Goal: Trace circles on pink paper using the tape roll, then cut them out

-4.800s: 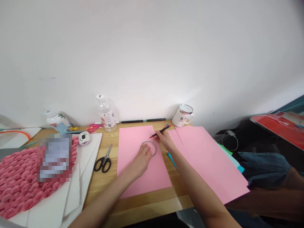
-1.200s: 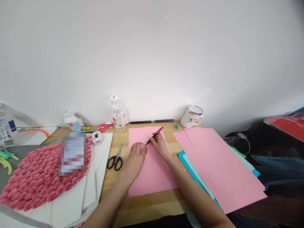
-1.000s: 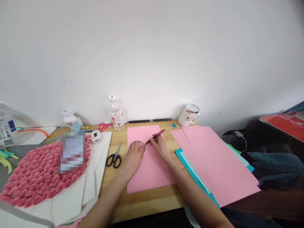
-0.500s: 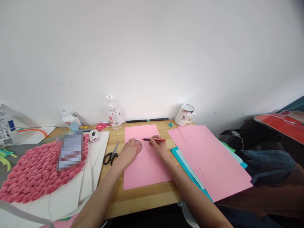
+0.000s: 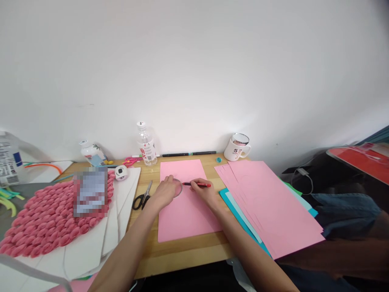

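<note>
A sheet of pink paper (image 5: 190,217) lies on the wooden table in front of me. My left hand (image 5: 166,192) holds a round, thin-rimmed clear disc (image 5: 178,191) down on it, fingers over its left part. In my right hand (image 5: 204,190) is a red pen (image 5: 204,185), gripped between thumb and fingers. Its dark tip points left and sits at the disc's right edge; whether it touches the paper is too small to tell. Black-handled scissors (image 5: 142,198) lie just left of the sheet, beside my left wrist.
More pink sheets (image 5: 273,202) overlap blue ones at right. Pink petal pieces (image 5: 45,215) cover white boards at left, with a blurred phone-like object (image 5: 91,192) on top. A plastic bottle (image 5: 147,148), black pens (image 5: 188,154) and a white mug (image 5: 236,149) stand or lie along the wall.
My right hand has come slightly down and left, bringing the pen tip to the disc's right edge. The left hand stays on the disc.
</note>
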A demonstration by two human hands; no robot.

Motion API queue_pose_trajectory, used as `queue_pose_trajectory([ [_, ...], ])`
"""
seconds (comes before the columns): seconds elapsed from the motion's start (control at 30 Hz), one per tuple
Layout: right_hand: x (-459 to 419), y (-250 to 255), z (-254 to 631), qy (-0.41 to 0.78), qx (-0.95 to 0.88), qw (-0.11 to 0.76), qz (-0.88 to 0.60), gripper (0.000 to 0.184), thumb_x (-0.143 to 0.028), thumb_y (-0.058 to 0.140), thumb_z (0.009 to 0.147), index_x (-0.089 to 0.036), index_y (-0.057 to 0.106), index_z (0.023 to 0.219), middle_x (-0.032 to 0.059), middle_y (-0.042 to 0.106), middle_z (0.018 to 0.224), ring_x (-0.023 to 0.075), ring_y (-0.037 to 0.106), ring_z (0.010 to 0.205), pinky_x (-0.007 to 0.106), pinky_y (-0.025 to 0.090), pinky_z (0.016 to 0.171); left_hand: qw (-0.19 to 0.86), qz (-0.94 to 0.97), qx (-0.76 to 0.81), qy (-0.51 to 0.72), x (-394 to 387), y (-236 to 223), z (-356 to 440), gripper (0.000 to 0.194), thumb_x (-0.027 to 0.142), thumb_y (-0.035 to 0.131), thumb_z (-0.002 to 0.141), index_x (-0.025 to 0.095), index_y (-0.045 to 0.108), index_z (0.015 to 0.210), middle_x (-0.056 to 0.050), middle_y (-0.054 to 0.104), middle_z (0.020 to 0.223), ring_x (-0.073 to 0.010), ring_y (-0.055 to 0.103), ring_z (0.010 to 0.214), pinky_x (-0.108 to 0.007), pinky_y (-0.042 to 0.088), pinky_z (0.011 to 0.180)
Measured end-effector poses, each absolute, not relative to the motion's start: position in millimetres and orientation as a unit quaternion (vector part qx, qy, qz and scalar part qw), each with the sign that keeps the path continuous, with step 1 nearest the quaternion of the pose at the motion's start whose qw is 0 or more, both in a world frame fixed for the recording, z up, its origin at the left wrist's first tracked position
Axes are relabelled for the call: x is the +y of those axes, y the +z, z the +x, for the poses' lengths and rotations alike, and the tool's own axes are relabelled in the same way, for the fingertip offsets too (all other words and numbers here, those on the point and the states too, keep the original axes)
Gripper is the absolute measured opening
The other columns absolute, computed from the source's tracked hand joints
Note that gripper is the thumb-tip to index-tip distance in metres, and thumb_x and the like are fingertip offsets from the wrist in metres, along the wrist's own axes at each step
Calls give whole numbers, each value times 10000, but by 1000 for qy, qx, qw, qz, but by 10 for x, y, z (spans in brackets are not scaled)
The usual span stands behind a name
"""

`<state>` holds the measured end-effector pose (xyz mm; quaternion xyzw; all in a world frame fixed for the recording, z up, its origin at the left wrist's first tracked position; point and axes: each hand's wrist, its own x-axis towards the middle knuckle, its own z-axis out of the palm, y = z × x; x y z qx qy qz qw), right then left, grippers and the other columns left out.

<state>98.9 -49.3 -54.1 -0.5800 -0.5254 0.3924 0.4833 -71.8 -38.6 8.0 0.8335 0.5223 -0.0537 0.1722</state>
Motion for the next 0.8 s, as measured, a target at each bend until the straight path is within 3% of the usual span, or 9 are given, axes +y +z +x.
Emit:
queue_pose_trajectory([
  [0.4,-1008,-546,888,371,-565,472,-566,160,-278,533,757,-170,638,701,17,662,658,155,605,626,250,463,590,125,848,507,-84,-302,67,-725,280,152,463,762,211,589,1005,-93,505,1060,-239,505,1023,-334,419,821],
  [0.6,-1210,-518,687,428,-655,463,-416,230,-216,528,798,-183,661,982,42,708,918,153,649,786,265,514,709,128,844,511,-101,-239,81,-735,345,195,498,731,223,576,1066,-102,488,1108,-257,513,1039,-353,436,816],
  [0.8,-1117,-472,593,328,-754,427,-375,220,-136,527,779,-189,673,935,60,669,905,138,631,757,254,502,697,124,846,505,-117,-188,106,-728,419,168,524,688,217,562,1102,-114,496,1119,-277,493,1076,-368,437,838],
])
